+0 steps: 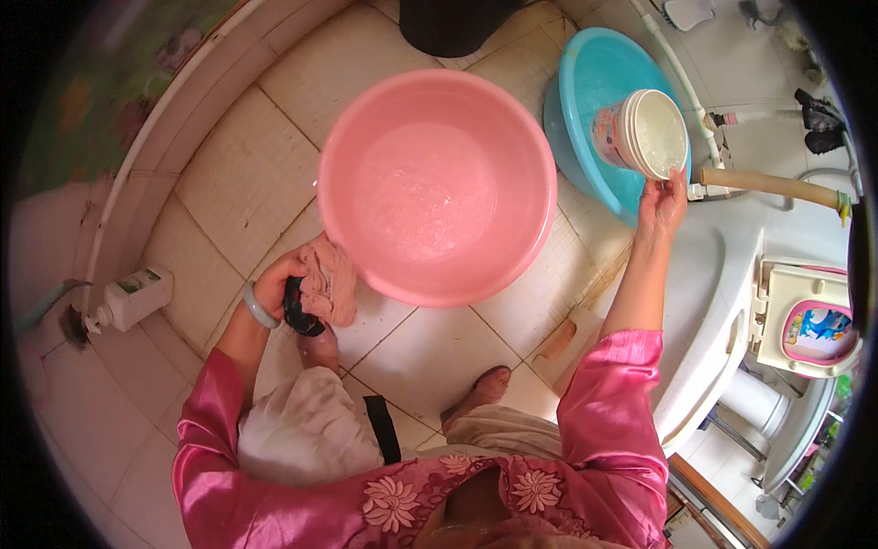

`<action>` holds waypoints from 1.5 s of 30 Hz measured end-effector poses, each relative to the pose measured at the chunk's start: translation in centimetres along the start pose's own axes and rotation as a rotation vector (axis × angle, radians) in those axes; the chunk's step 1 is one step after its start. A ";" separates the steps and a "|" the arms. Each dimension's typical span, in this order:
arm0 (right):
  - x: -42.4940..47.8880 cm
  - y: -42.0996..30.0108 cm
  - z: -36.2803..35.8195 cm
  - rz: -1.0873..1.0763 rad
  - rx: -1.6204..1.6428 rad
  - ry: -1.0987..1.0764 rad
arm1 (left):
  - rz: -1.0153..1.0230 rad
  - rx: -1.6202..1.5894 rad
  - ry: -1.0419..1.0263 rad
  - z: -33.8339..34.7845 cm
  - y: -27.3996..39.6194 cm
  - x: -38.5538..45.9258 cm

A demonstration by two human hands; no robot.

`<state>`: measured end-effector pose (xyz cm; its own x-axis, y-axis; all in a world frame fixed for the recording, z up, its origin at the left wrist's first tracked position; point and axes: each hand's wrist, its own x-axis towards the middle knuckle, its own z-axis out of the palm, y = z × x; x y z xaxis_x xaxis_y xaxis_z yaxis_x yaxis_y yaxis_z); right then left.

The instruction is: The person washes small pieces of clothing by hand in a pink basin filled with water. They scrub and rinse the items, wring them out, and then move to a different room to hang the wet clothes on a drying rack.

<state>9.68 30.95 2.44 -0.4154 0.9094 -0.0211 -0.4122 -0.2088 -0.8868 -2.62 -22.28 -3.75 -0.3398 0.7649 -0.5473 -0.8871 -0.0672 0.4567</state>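
A large pink plastic basin (439, 96) stands on the tiled floor before me, with clear, rippled water (429, 192) in it. Beside its lower left rim, my left hand (280, 278) grips a bunched peach-pink cloth (329, 285). A dark glossy curved item (300, 312) lies against the cloth and my fingers, above my foot; its kind is hard to tell. My right hand (664, 202) holds a white plastic bucket (621, 137) by its rim. The bucket is tilted over a turquoise basin (583, 75), which leans on its side, and its inside looks wet.
A white bottle (137, 298) lies by the left wall. At the top is a black bin (456, 24). On the right are a white tub-like fixture (713, 254), a beige hose (768, 185), white pipes (675, 62) and a child's toilet seat (813, 316). My sandaled foot (487, 388) stands below.
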 end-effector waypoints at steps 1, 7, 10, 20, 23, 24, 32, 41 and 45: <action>-1.1 -0.7 0.9 -0.005 -0.043 -0.023 | 0.008 0.009 -0.037 0.1 -0.2 0.3; -6.6 -3.1 4.8 -0.027 -0.465 -0.234 | -0.017 0.046 -0.077 0.5 -0.1 1.7; -7.9 -2.6 6.1 -0.027 -0.587 -0.263 | -0.016 0.013 -0.108 0.6 -0.2 1.9; -10.5 -2.4 9.2 -0.295 -1.003 -0.515 | -0.017 -0.023 -0.105 0.2 -0.1 0.9; -10.8 -2.7 9.9 -0.585 -1.130 -0.714 | -0.015 -0.047 -0.086 0.0 -0.2 0.8; -11.7 -3.2 10.9 -0.608 -1.195 -0.750 | -0.016 -0.054 -0.077 -0.1 -0.2 0.7; -13.4 -2.9 12.4 -1.240 -1.392 -1.103 | -0.018 -0.041 -0.087 0.2 -0.2 1.2; -5.4 -0.5 7.7 -1.151 -1.558 -0.531 | 0.053 0.039 -0.045 -0.2 1.9 0.5; 1.4 1.0 3.5 -0.859 -1.704 -0.197 | 0.125 0.017 -0.025 0.0 3.2 -0.2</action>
<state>5.83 30.74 3.14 -0.6851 0.4881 0.5407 0.5363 0.8403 -0.0790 -5.41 -22.71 -2.17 -0.4391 0.7672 -0.4676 -0.8327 -0.1521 0.5324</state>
